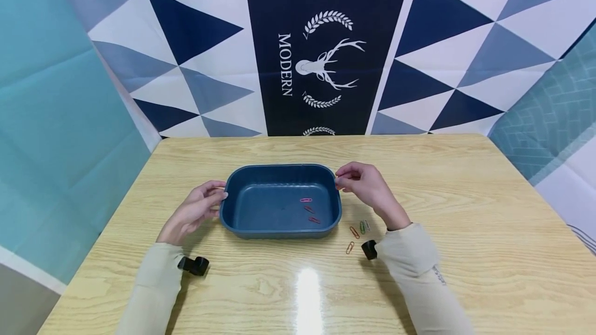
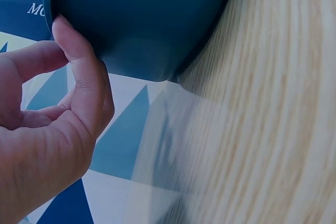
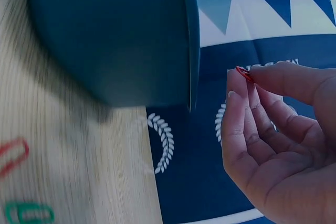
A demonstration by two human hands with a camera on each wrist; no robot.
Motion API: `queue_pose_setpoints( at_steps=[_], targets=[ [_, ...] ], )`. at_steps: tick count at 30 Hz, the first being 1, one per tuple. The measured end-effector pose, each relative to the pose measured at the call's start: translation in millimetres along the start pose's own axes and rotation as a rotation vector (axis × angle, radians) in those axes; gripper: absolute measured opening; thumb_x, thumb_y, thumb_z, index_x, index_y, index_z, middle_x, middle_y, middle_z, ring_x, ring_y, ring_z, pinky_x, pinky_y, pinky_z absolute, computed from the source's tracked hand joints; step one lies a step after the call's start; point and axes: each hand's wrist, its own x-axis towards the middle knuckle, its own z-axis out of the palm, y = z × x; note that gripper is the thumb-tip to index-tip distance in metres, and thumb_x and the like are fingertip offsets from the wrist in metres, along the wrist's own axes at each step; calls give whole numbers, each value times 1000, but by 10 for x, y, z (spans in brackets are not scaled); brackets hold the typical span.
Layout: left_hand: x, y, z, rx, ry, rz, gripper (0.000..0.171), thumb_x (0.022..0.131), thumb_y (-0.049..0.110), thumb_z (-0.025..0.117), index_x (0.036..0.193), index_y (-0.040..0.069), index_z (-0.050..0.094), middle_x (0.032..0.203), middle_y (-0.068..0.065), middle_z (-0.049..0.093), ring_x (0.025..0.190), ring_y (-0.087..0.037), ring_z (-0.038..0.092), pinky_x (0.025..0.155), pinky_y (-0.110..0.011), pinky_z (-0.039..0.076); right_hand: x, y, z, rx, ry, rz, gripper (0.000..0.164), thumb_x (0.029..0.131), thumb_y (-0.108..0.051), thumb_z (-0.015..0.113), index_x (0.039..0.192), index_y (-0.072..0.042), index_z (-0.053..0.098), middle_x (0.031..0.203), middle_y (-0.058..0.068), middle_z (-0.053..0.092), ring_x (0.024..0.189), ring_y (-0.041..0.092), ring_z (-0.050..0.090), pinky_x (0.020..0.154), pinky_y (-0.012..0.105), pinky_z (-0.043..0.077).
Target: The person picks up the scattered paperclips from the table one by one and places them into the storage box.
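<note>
A dark blue plastic tub point(image 1: 279, 235) stands on the table. Inside, toward its right end, lie a pink paper clip point(image 1: 306, 200) and two red paper clips point(image 1: 314, 220). My left hand point(image 1: 197, 208) holds the tub's left rim, thumb and fingers bent at the edge point(image 2: 68, 93). Just outside the right rim, my right hand point(image 1: 365, 185) pinches a small red paper clip point(image 3: 244, 74) between thumb and forefinger. Below that hand, on the table, are an orange-red paper clip point(image 1: 354, 232), a green one point(image 1: 362, 227), a white one point(image 1: 367, 225) and an orange one point(image 1: 350, 247).
The wooden table point(image 1: 251, 293) reaches back to a patterned cloth point(image 1: 209, 40) hung behind it. Light blue cloth point(image 1: 70, 118) hangs at the left. Dark camera mounts point(image 1: 199, 266) sit at both wrists.
</note>
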Motion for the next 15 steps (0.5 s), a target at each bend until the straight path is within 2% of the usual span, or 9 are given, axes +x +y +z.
queue_pose_setpoints(
  at_steps=[7,9,15],
  targets=[
    [-12,4,-10,-3,-11,11,42,102,7,47,136,-10,31,100,-5,53,74,-8,55,60,-21,52,6,-115,163,32,-34,-20,20,93,-3,63,107,10,63,92,15,67,88,35,66,78,39,56],
    [-10,2,-8,-2,-12,12,42,102,7,48,137,-10,31,99,-5,52,74,-8,55,60,-21,52,7,-144,203,42,-38,-29,19,93,-3,63,107,10,63,92,15,67,90,38,65,79,42,55],
    [-9,2,-2,1,-7,13,42,101,7,48,136,-10,32,99,-5,53,74,-8,56,60,-22,52,21,-197,303,38,-38,-59,13,91,-1,64,103,5,65,89,12,68,85,33,65,78,49,53]
  ],
)
